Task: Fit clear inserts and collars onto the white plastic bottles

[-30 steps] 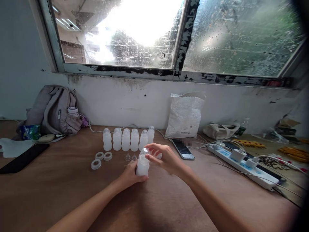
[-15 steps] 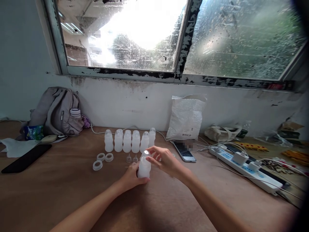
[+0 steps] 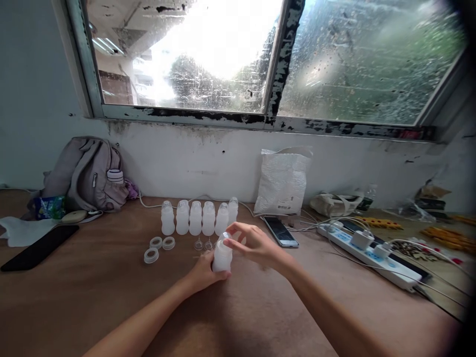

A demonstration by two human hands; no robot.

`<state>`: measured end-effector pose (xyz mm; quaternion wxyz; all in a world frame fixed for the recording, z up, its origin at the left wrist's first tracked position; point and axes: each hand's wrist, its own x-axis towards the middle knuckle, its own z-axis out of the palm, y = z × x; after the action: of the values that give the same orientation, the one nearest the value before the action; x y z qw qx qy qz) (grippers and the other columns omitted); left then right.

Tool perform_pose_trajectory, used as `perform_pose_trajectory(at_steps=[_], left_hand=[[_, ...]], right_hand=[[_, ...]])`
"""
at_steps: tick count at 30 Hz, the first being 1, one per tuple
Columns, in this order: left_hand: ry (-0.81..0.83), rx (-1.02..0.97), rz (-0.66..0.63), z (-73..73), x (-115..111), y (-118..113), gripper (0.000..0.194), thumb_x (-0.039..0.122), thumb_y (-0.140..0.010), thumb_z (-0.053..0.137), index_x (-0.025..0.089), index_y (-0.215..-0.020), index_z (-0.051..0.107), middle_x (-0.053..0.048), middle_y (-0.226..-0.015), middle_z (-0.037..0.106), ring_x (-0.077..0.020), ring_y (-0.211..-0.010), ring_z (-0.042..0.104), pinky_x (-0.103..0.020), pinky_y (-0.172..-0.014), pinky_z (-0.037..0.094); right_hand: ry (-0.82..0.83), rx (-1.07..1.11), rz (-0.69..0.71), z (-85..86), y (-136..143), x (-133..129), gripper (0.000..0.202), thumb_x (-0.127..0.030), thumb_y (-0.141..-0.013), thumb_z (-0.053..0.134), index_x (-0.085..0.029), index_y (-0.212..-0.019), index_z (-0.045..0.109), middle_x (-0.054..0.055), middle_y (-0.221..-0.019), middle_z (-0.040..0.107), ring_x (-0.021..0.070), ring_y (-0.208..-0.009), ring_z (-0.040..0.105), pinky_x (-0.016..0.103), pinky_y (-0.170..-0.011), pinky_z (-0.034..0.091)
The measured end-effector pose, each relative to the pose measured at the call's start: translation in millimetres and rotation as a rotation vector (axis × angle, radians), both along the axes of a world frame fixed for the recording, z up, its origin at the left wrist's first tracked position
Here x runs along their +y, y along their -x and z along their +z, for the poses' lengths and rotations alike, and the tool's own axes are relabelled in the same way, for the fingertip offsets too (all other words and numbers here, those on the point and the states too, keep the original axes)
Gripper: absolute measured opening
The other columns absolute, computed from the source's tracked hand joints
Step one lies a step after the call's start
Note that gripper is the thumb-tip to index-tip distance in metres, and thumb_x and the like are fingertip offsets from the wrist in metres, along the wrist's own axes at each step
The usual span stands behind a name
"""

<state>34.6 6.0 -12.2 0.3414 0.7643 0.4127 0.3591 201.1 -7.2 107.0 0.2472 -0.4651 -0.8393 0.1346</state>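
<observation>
A white baby bottle [image 3: 222, 259] stands upright, slightly tilted, in front of me, with my left hand [image 3: 203, 272] wrapped around its lower part. My right hand [image 3: 255, 244] pinches the clear cap [image 3: 223, 236] at the bottle's top between thumb and fingers. Behind them is a row of several capped baby bottles [image 3: 195, 218]. Clear bottle nipples [image 3: 198, 243] lie just beyond my left hand, partly hidden by it. To the left are three white screw rings [image 3: 150, 255] on the table.
A phone [image 3: 280, 232] lies right of my right hand, before a white mailing bag [image 3: 282, 183]. Further right runs a power strip [image 3: 372, 255] with plugs and cables. A grey backpack [image 3: 92, 173] and a black flat object [image 3: 40, 248] are on the left. A window is above.
Both hands stay on the bottle and its cap, with the right fingers shifted only slightly. The head view has turned a little to the right.
</observation>
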Motion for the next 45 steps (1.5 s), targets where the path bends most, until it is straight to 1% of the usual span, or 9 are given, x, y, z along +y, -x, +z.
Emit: perform_pose_trajectory(at_steps=[4, 7, 9, 12, 17, 21, 28, 35, 45], left_hand=[[0.005, -0.004, 0.005, -2.7, 1.9, 0.5, 0.037, 0.034, -0.06, 0.067, 0.015, -0.089, 0.056, -0.004, -0.089, 0.058, -0.0196, -0.081, 0.052, -0.029, -0.072, 0.04], [0.008, -0.001, 0.006, -5.2, 3.3, 0.9, 0.037, 0.035, -0.059, 0.068, 0.014, -0.088, 0.056, -0.004, -0.087, 0.058, -0.0196, -0.08, 0.051, -0.028, -0.07, 0.04], [0.024, -0.012, -0.004, -6.2, 3.9, 1.8, 0.038, 0.035, -0.059, 0.067, 0.014, -0.089, 0.056, -0.004, -0.086, 0.058, -0.0192, -0.079, 0.051, -0.027, -0.068, 0.04], [0.038, -0.046, -0.044, -6.6, 4.5, 3.7, 0.037, 0.034, -0.06, 0.066, 0.015, -0.089, 0.055, -0.004, -0.086, 0.059, -0.0185, -0.078, 0.052, -0.025, -0.065, 0.041], [0.042, -0.03, -0.049, -7.1, 5.5, 4.6, 0.035, 0.035, -0.058, 0.067, 0.017, -0.085, 0.056, -0.007, -0.089, 0.061, -0.0207, -0.078, 0.054, -0.026, -0.063, 0.042], [0.071, 0.0, -0.034, -6.5, 4.8, 5.1, 0.039, 0.039, -0.058, 0.065, 0.017, -0.088, 0.056, -0.008, -0.091, 0.062, -0.023, -0.081, 0.055, -0.028, -0.067, 0.042], [0.09, -0.031, -0.071, -11.0, 6.3, 6.7, 0.047, 0.038, -0.061, 0.063, 0.018, -0.102, 0.051, -0.008, -0.102, 0.059, -0.0219, -0.089, 0.054, -0.026, -0.073, 0.043], [0.122, -0.043, -0.094, -16.7, 12.0, 6.8, 0.042, 0.041, -0.06, 0.065, 0.019, -0.094, 0.052, -0.005, -0.096, 0.061, -0.02, -0.086, 0.055, -0.024, -0.071, 0.045], [0.064, -0.069, -0.074, -14.0, 9.0, 6.4, 0.042, 0.038, -0.06, 0.065, 0.014, -0.093, 0.057, -0.008, -0.092, 0.061, -0.0224, -0.081, 0.055, -0.028, -0.067, 0.044]], right_hand=[[-0.075, 0.056, -0.026, 32.0, 21.3, 8.2, 0.035, -0.05, -0.079, 0.043, -0.021, -0.094, 0.056, 0.003, -0.091, 0.063, 0.0115, -0.065, 0.057, 0.022, -0.059, 0.039], [-0.105, -0.038, -0.062, 40.7, 48.6, 23.5, 0.035, -0.05, -0.08, 0.041, -0.02, -0.082, 0.06, 0.002, -0.077, 0.064, 0.0122, -0.063, 0.056, 0.021, -0.056, 0.037], [-0.105, -0.169, -0.133, 35.7, 65.0, 34.9, 0.041, -0.051, -0.08, 0.04, -0.018, -0.068, 0.061, 0.004, -0.067, 0.063, 0.014, -0.063, 0.056, 0.021, -0.054, 0.035], [0.06, -0.309, -0.198, 18.7, 78.7, 47.8, 0.046, -0.048, -0.081, 0.039, -0.017, -0.057, 0.061, 0.006, -0.061, 0.062, 0.0137, -0.058, 0.056, 0.021, -0.052, 0.034], [0.273, -0.317, -0.119, -2.4, 75.1, 54.3, 0.044, -0.043, -0.082, 0.039, -0.015, -0.057, 0.062, 0.004, -0.056, 0.061, 0.0109, -0.049, 0.052, 0.02, -0.048, 0.034], [0.352, -0.362, -0.052, -2.8, 73.3, 55.9, 0.043, -0.049, -0.077, 0.045, -0.014, -0.058, 0.062, 0.004, -0.059, 0.061, 0.0111, -0.052, 0.051, 0.019, -0.047, 0.034], [0.447, -0.462, -0.128, -0.4, 82.6, 57.7, 0.039, -0.05, -0.072, 0.052, -0.012, -0.067, 0.062, 0.006, -0.071, 0.063, 0.0129, -0.059, 0.053, 0.021, -0.049, 0.036], [0.502, -0.468, -0.177, -3.1, 86.5, 61.1, 0.038, -0.05, -0.069, 0.056, -0.013, -0.064, 0.061, 0.004, -0.064, 0.061, 0.0124, -0.057, 0.052, 0.023, -0.054, 0.039], [0.431, -0.305, -0.114, -7.5, 81.5, 56.5, 0.029, -0.038, -0.074, 0.053, -0.012, -0.062, 0.059, 0.002, -0.055, 0.059, 0.0089, -0.05, 0.05, 0.02, -0.05, 0.036]])
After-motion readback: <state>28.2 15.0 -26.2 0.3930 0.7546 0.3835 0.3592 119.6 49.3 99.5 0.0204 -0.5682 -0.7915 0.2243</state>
